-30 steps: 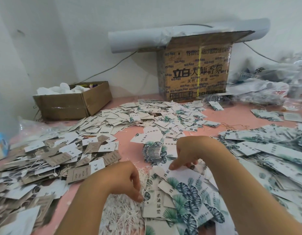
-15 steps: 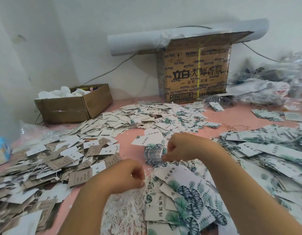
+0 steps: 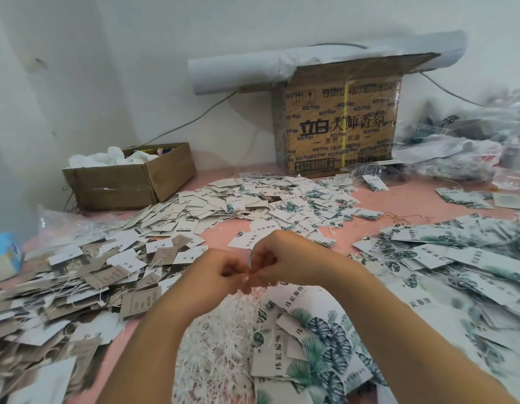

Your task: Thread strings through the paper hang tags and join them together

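— Two hands, meeting low over the pink table (image 3: 218,240)?
— Yes. The left hand (image 3: 221,272) pinches a bit of white string (image 3: 247,277), its fingertips touching the right hand (image 3: 282,263).
— And the right?
— Fingers curled tight; what they hold, I cannot tell.
— The rest?
— Loose strings (image 3: 223,345) heaped just beneath, leaf-print tags (image 3: 317,345) beside them, brown tags (image 3: 78,287) to the left.
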### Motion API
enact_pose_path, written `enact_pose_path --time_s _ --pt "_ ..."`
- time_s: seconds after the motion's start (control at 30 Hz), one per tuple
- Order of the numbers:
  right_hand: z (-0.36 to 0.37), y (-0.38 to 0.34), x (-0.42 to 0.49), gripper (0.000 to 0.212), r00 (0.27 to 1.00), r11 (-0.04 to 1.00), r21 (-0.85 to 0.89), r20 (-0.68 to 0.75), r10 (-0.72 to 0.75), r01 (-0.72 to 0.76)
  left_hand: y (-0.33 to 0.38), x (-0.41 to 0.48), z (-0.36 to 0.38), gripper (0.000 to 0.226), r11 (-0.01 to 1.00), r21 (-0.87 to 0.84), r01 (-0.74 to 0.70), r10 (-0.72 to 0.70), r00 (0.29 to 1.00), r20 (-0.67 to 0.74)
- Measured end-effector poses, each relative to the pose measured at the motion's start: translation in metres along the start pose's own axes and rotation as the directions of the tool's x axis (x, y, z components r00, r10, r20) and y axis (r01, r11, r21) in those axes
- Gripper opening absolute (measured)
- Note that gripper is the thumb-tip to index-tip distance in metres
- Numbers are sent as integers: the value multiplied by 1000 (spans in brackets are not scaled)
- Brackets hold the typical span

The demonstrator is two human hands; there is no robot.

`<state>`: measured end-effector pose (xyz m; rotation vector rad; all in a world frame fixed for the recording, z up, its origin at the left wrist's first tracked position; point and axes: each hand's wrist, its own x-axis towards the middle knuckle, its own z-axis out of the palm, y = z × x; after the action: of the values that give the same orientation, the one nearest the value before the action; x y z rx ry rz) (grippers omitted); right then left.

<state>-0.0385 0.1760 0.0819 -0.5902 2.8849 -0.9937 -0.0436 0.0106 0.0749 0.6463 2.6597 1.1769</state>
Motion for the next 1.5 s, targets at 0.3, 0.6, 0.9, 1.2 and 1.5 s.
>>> enact_pose_path --time_s 0.3,0.6,0.9,1.2,1.5 --pt "-8 1 -4 20 995 995 75 -84 -58 64 -2 -3 -3 15 998 67 0 -4 997 74" --pt "-22 3 -7 16 919 601 779 -351 181 180 0 -4 0 29 1000 18 8 -9 998 59" --pt "-37 12 -12 24 791 188 919 -394 468 346 -2 -3 2 28 999 47 12 -16 996 90" --pt "-25 12 -11 6 956 956 291 -266 120 -39 2 -2 3 26 998 -58 -39 40 999 13" --pt "-4 8 -1 6 997 977 215 -74 8 8 4 2 7 19 997 -52 -55 50 995 -86"
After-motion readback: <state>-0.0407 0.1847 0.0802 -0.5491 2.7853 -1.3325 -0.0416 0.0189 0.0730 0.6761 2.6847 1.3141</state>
